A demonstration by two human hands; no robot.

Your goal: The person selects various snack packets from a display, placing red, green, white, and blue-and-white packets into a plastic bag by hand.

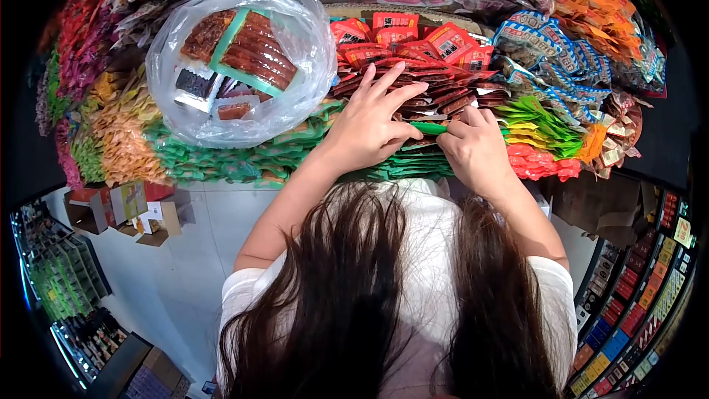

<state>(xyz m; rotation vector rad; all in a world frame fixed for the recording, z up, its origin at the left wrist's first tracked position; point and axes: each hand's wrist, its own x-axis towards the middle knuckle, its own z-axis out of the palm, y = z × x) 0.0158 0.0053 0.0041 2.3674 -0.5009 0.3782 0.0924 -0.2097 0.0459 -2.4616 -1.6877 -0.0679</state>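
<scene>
My right hand [476,144] is closed, its fingers pinching a green snack packet [428,128] at the front of the display. Just left of it, my left hand [374,117] is open, fingers spread across the edge of the stacked red packets [452,43]. The left thumb reaches the near end of the green packet. Beneath both hands lie rows of more green packets [413,164], packed tightly along the front edge. A clear plastic bag [314,66] stands open to the left, with brown vacuum-packed snacks [258,52] inside.
Blue-and-white packets [535,48] and bright green packets [543,125] sit to the right, with pink-red ones [543,162] in front. Peach-coloured packets [125,140] lie left. Cardboard boxes [151,225] stand on the floor at left, and stocked shelves [639,303] line the right.
</scene>
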